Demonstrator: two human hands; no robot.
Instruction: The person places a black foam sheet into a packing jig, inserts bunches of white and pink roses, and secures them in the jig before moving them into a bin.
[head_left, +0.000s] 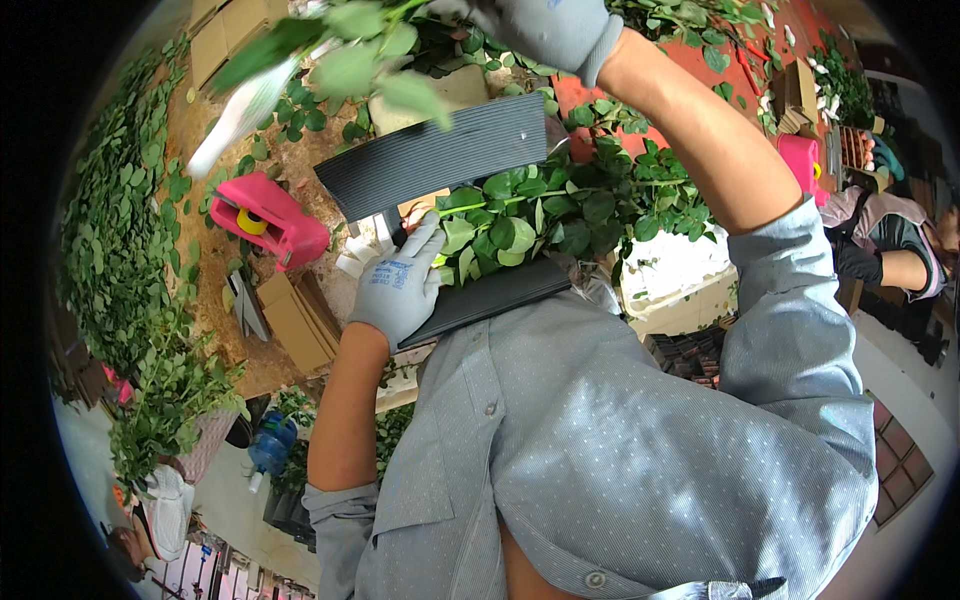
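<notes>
My left hand (397, 289), in a grey glove with blue print, lies at the left end of a bundle of leafy green stems (517, 225). Its fingers touch the bundle, but how firmly they close is unclear. The bundle lies between two black ribbed panels, a far panel (442, 154) and a near panel (495, 300) against my shirt. At the top edge, my gloved right hand (547, 34) holds a leafy stem (367, 52), blurred and partly cut off by the frame. A white netted sleeve (244, 116) hangs near its leaves, also blurred.
Left of the panels stand a pink tape dispenser (274, 221), a stapler (246, 304) and folded cardboard (300, 319). Piled foliage (120, 217) lines the far left. A white-filled container (675, 281) sits at right. Another person's arm (900, 270) shows at far right.
</notes>
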